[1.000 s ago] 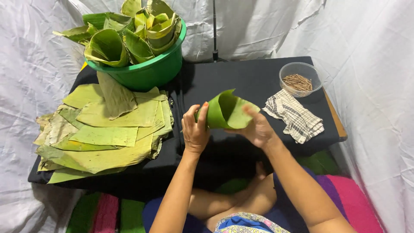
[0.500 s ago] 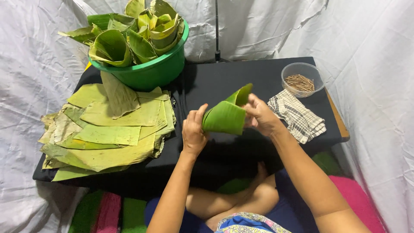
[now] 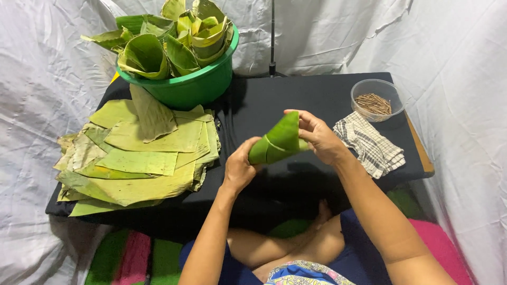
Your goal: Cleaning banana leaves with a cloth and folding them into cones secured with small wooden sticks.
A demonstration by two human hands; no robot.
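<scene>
Both hands held one green banana-leaf piece rolled into a cone (image 3: pixel 277 143) above the black-covered low table (image 3: pixel 317 95), in front of the seated person's crossed legs. The left hand (image 3: pixel 238 170) was closed around the narrow lower end of the cone, thumb and fingers wrapped over the point, while the right hand (image 3: pixel 319 137) gripped the wider upper end, its fingers curled over the leaf edge and pressing it down. A second earlier the cone had stood with its open mouth turned up toward the camera; half a second earlier it had begun to tip, with a flap standing up at the right hand. By this moment the mouth no longer showed, the flap lay folded over it, and the cone had turned to lie slanted from lower left to upper right, so the folding appeared to have moved on from shaping to closing. To the left lay a loose stack of flat, cut green and yellowing banana leaves (image 3: pixel 137 153), untouched and well apart from the hands. Behind it stood a green plastic tub (image 3: pixel 195 87) crowded with rolled leaf cones (image 3: pixel 174 42). To the right sat a clear plastic bowl of thin brown sticks (image 3: pixel 374 99), and just beside it a checked cloth (image 3: pixel 369 143), near the right wrist.
</scene>
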